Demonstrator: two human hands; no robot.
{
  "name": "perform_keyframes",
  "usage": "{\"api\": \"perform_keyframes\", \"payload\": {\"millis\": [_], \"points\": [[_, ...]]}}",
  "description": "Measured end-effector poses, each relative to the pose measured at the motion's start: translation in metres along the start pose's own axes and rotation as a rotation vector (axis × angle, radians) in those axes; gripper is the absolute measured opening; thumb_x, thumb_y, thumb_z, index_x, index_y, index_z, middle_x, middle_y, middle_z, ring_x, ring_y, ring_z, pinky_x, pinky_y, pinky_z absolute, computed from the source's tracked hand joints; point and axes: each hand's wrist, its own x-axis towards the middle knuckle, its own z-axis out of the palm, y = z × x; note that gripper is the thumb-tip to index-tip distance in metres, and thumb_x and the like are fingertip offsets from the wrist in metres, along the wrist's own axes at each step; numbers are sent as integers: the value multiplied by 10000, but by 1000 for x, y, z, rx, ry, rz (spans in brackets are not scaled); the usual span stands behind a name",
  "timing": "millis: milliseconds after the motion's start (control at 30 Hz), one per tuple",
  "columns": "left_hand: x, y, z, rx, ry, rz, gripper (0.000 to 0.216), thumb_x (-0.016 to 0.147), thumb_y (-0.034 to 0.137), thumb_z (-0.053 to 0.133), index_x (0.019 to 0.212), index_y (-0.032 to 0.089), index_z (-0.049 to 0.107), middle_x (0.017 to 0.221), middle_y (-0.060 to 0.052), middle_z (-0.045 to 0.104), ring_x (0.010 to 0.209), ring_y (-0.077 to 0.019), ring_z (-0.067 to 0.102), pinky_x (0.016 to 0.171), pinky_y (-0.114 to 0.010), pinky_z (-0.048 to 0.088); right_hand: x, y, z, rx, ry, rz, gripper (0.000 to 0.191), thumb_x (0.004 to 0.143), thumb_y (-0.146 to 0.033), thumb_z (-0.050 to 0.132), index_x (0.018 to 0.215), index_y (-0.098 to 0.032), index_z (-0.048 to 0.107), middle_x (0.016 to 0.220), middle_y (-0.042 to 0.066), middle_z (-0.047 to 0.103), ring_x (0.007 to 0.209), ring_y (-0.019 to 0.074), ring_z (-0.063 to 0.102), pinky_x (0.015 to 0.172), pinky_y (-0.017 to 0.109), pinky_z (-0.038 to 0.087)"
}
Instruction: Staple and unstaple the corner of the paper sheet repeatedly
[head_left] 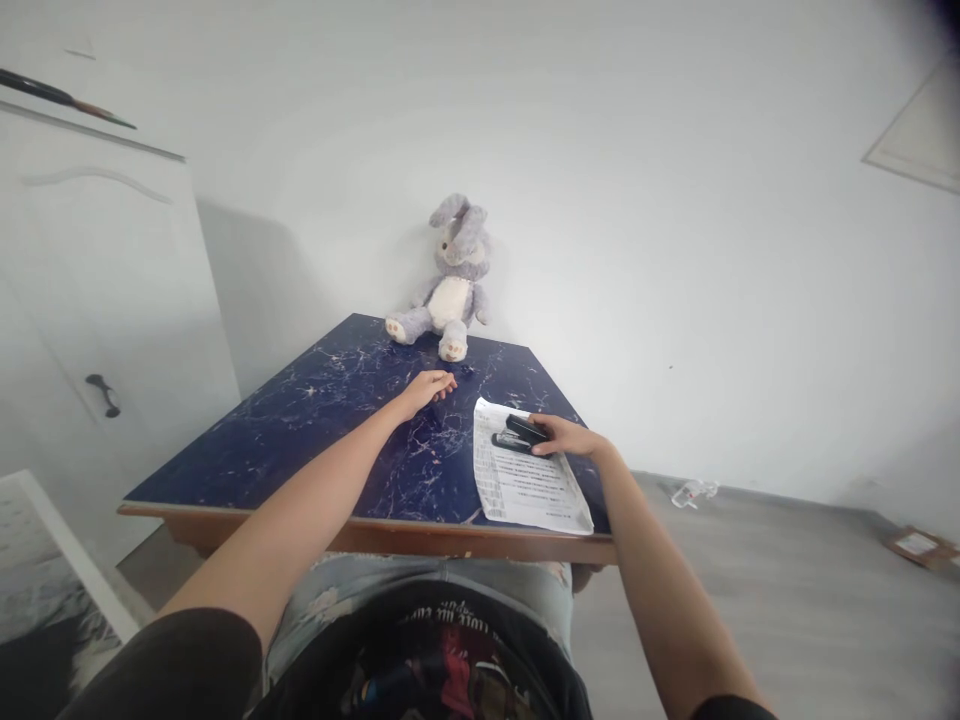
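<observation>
A black stapler [521, 434] lies over the upper part of a printed sheet of paper [532, 490], its top arm raised from its base. My right hand [559, 437] grips the stapler's right end, thumb below and fingers above. To the left, my left hand [431, 388] is over the table with loosely bent fingers, and I see nothing held in it. Just beyond its fingertips is a small dark thing [465, 370], too unclear to name. The paper sits near the table's front right edge, slightly curled at its edges.
A grey plush rabbit [451, 290] sits at the back of the blue marbled table [300, 420], against the wall. A white cabinet [97, 300] stands left. On the floor at right are clear plastic packaging [694, 492] and a brown box [922, 545].
</observation>
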Motion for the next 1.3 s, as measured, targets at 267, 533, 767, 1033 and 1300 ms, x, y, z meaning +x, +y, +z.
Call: {"api": "perform_keyframes", "payload": {"millis": [267,533,767,1033,1300], "points": [[10,-19,-22,-142,227,-51,387,877,533,678,849,150,720,776,-61,641,563,-112,536,495,-226,348,50,53,2,-414,332,66,655,992,-636,466,1438,-181,616,1620,171,431,1513,349,383,1261,527,264],[19,-13,-34,-185,694,-15,193,890,297,585,752,170,631,711,6,582,476,-91,499,467,-221,305,156,22,39,-584,157,222,604,1080,-490,317,1649,-286,316,1729,93,218,1609,348,150,1239,719,64],[-12,8,-122,-512,1055,20,242,842,272,480,665,220,325,522,106,265,376,-59,219,418,-187,182,269,-47,100,-545,51,99,562,1100,-443,342,1652,-367,269,1748,22,149,1624,286,93,1238,709,9],[-41,24,-150,-1011,703,432,442,897,351,464,673,222,105,555,53,151,434,-94,186,391,-229,220,304,-80,135,-525,31,71,751,1099,-524,321,1691,-190,1,1736,176,-64,1627,292,-28,1254,631,-53],[-19,23,-110,-958,580,282,429,884,351,498,622,230,181,567,58,176,435,-84,203,392,-234,211,224,-16,94,-628,121,144,718,1093,-569,217,1693,-194,100,1750,138,10,1629,275,20,1273,607,-13]]}}
